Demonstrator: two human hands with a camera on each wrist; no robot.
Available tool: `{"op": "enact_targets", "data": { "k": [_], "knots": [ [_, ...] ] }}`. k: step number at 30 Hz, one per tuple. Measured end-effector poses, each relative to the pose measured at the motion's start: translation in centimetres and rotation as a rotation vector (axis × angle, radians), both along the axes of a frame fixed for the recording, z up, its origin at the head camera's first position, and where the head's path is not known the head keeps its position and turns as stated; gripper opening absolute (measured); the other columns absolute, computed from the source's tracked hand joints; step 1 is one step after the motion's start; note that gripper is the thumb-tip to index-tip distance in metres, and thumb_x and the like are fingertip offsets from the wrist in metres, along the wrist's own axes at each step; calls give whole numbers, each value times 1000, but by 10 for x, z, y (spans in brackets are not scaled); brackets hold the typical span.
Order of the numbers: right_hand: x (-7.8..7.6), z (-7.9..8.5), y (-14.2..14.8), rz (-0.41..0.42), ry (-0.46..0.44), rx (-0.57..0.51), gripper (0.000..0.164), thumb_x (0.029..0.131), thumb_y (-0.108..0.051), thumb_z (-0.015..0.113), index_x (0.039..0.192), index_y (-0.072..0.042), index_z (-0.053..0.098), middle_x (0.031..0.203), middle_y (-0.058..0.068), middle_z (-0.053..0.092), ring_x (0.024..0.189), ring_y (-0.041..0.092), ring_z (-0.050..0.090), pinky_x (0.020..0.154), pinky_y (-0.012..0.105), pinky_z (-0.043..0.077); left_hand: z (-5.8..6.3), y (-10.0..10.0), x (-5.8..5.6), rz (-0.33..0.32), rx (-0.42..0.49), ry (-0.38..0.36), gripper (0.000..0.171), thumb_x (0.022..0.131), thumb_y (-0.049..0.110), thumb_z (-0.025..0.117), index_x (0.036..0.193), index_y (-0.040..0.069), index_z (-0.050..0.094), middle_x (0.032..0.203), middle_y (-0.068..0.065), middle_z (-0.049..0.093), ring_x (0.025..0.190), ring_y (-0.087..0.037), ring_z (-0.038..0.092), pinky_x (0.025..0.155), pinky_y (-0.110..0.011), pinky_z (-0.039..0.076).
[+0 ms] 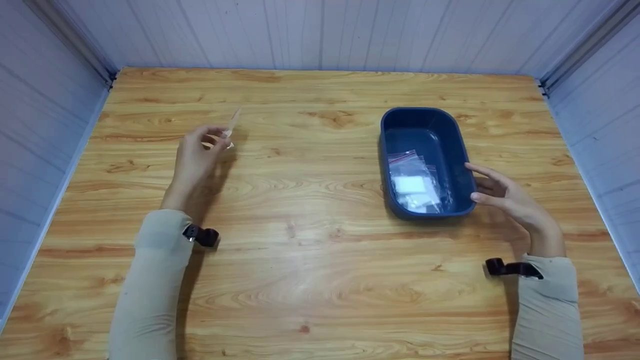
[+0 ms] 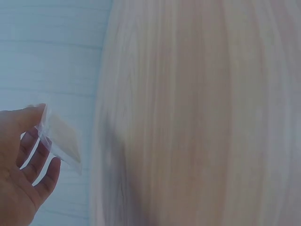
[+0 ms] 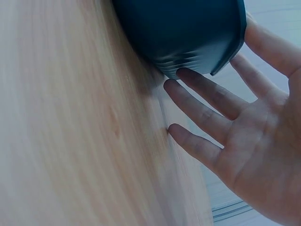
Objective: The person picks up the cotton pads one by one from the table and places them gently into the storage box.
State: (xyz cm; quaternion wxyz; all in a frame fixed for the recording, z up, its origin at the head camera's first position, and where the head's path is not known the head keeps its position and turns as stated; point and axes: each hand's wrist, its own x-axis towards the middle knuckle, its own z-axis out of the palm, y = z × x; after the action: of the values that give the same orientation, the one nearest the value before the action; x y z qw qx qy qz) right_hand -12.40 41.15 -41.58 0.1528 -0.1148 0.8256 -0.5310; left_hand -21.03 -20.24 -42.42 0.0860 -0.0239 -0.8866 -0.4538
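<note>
My left hand (image 1: 194, 152), over the left part of the table, pinches a small clear zip-lock bag (image 1: 233, 123) between thumb and fingers. In the left wrist view the bag (image 2: 62, 136) stands out from the fingertips, tilted. A dark blue rectangular plastic bin (image 1: 452, 150) rests on the table at the right. Inside it, several clear zip-lock bags (image 1: 413, 186) lie toward its near left side. My right hand (image 1: 515, 200) is at the bin's right side, thumb and forefinger at the rim. The right wrist view shows its fingers spread and extended beside the bin's wall (image 3: 188, 33).
The wood-grain table (image 1: 300, 250) is bordered by pale panel walls (image 1: 320, 35) at the back and both sides. A dark strap with a small camera (image 1: 205, 236) sits on the left sleeve, and another (image 1: 510, 268) on the right.
</note>
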Motion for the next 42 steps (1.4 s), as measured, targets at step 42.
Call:
{"op": "enact_targets", "data": {
  "k": [42],
  "knots": [
    [-1, -3, -1, 10, 9, -2, 60, 100, -3, 56, 155, -13, 32, 152, 20, 36, 124, 4, 48, 91, 19, 48, 7, 85, 17, -239, 7, -27, 23, 95, 18, 69, 116, 9, 70, 102, -5, 70, 93, -20, 61, 84, -39, 46]
  ]
}}
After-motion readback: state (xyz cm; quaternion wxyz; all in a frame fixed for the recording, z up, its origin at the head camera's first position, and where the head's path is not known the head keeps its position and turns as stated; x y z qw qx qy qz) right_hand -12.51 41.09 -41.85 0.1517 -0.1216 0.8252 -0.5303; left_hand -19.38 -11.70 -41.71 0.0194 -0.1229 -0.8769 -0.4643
